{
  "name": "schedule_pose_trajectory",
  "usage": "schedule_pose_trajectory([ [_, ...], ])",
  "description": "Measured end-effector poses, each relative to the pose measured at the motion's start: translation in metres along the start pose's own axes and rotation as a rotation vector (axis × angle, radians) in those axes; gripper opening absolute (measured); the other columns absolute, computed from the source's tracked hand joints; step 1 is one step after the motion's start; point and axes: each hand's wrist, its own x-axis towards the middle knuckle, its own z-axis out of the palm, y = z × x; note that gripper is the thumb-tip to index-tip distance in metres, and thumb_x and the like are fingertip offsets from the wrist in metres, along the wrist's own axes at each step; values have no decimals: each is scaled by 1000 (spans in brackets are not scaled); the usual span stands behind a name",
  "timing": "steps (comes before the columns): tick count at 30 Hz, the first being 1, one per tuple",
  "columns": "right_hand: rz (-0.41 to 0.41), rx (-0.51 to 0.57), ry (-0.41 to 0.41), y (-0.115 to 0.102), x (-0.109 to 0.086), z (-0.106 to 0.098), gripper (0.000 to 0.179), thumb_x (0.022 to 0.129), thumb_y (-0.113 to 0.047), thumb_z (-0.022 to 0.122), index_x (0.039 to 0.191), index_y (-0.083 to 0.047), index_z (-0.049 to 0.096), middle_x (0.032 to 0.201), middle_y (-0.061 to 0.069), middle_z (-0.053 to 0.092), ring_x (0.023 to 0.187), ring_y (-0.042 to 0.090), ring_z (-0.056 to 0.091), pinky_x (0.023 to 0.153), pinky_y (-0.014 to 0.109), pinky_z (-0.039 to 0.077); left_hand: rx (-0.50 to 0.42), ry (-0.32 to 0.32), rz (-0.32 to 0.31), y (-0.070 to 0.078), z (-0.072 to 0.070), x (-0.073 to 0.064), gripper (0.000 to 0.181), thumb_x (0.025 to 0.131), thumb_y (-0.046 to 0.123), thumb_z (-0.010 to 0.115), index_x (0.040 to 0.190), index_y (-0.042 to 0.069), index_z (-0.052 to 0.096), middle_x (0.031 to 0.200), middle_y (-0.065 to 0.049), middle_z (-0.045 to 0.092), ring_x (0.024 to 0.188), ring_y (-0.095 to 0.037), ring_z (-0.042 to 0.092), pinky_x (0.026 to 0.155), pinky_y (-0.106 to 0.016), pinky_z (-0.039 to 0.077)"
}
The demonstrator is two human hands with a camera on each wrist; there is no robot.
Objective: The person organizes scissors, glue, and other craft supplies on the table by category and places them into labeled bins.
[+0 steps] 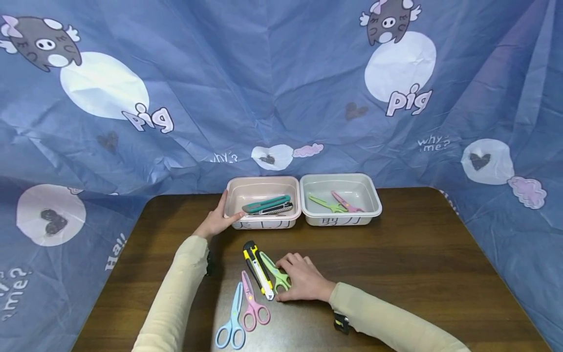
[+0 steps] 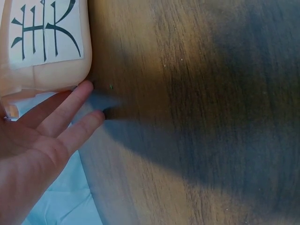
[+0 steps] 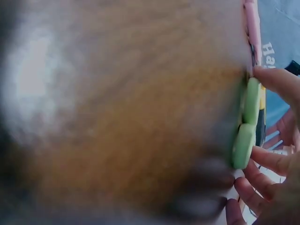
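My left hand (image 1: 214, 222) rests on the left side of a pink plastic bin (image 1: 233, 188), thumb at the front rim and straight fingers along the outer wall. In the left wrist view the fingers (image 2: 70, 110) touch the bin's lower corner. My right hand (image 1: 305, 278) pinches green scissors (image 1: 269, 264) by the handles, thumb on one side and fingertips on the other. Those handles (image 3: 252, 101) show between thumb and fingers in the right wrist view. A yellow-and-black utility knife (image 1: 252, 261) lies just left of the scissors.
Pink scissors (image 1: 250, 298) and blue scissors (image 1: 234, 313) lie nearer on the wooden table (image 1: 409, 274). The pink bin holds a teal utility knife (image 1: 266, 203) and other cutters. Beside it, a grey bin (image 1: 371, 193) contains green scissors (image 1: 325, 203) and pink scissors (image 1: 345, 200).
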Motion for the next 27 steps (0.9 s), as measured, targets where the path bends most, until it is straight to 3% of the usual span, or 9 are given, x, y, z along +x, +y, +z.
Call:
schedule_pose_trajectory([
  [12,103,96,81,20,-5,-6,60,65,-32,83,113,-3,63,105,6,53,97,23,47,78,36,41,9,-7,-19,-1,0,1,101,90,44,64,156,15,-7,150,-36,17,134,-53,24,107,-60,21],
  [18,118,253,108,29,-5,-7,52,63,-18,81,109,-2,64,103,7,53,96,23,46,77,33,42,18,-3,-8,1,0,-1,100,89,43,64,156,13,-5,148,-38,20,132,-53,28,107,-59,24],
  [23,166,345,141,36,-6,-6,54,61,-16,78,112,-3,63,109,8,52,101,23,48,82,35,43,29,6,9,2,0,-2,100,89,42,64,156,11,-4,147,-38,23,131,-54,30,106,-59,25],
  [27,176,356,207,40,-5,-6,57,59,-15,78,111,-1,62,108,11,55,101,26,52,87,40,44,30,13,21,1,0,-2,99,90,40,65,155,10,-3,146,-39,24,130,-54,30,106,-59,26],
])
